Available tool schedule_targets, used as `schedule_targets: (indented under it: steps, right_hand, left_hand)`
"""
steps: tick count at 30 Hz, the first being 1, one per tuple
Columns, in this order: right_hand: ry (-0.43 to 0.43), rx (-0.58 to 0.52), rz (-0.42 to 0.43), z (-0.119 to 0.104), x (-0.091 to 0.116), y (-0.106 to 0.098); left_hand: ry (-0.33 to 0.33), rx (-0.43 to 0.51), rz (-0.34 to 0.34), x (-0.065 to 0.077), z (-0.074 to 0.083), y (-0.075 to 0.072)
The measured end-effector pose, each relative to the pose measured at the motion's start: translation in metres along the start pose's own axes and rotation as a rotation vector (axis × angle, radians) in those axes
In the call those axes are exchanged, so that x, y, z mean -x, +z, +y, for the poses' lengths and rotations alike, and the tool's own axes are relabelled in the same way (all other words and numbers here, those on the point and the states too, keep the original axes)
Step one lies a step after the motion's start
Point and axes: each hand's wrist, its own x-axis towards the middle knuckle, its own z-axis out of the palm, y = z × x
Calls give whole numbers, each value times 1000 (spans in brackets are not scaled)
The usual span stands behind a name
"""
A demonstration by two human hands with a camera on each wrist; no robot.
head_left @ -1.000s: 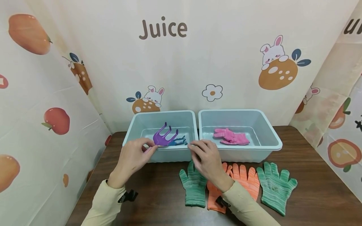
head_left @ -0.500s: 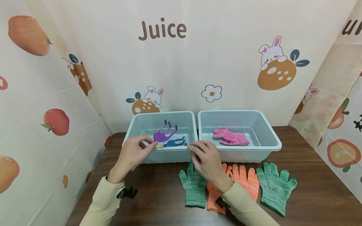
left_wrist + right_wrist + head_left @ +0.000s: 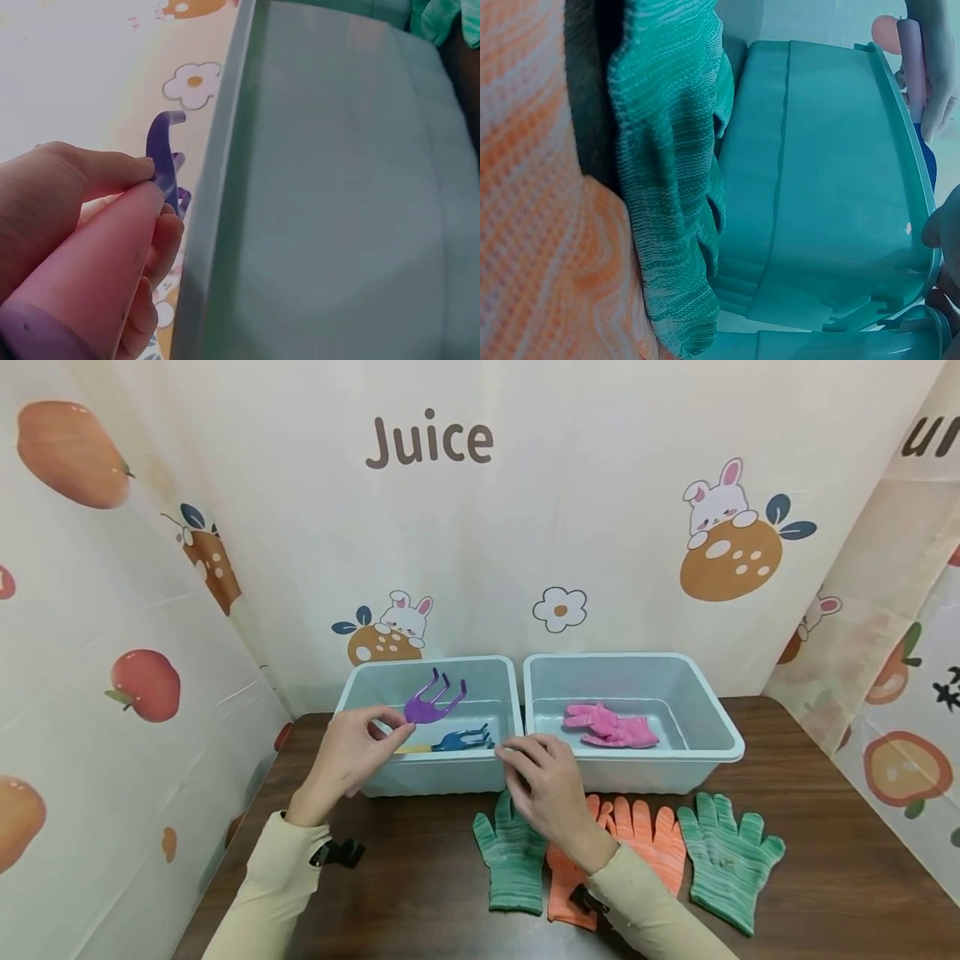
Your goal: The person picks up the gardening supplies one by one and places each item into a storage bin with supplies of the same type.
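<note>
In the head view, my left hand holds a small purple garden hand rake above the left light-blue bin. Its pink handle lies in the grip, and the bent purple tines point away from me. Inside the left bin lies a blue hand rake with a yellow handle, partly hidden by the front wall. My right hand grips that bin's rim at its front right corner. In the right wrist view, the thumb is against the rim.
A second light-blue bin stands on the right with a pink glove inside. Before the bins lie green gloves and orange gloves on the wooden table. A printed cloth hangs behind.
My left hand has lifted the purple rake slightly up and away from the blue one, so more of the blue rake and its yellow handle shows. The right hand stays at the rim.
</note>
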Motion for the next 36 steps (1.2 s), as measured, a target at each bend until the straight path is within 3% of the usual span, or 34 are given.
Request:
schedule_targets:
  steps: [9, 19, 30, 36]
  right_hand:
    - [9, -4, -2, -1, -1, 0]
    - [10, 0, -3, -1, -2, 1]
    - [4, 7, 1, 0, -1, 1]
    - [-1, 9, 5, 0, -1, 1]
  left_hand:
    - [-33, 4, -45, -16, -4, -9]
    - [-28, -20, -39, -32, -20, -6]
    - [-38, -53, -63, -46, -21, -5]
    - [6, -79, -64, -51, -22, -2]
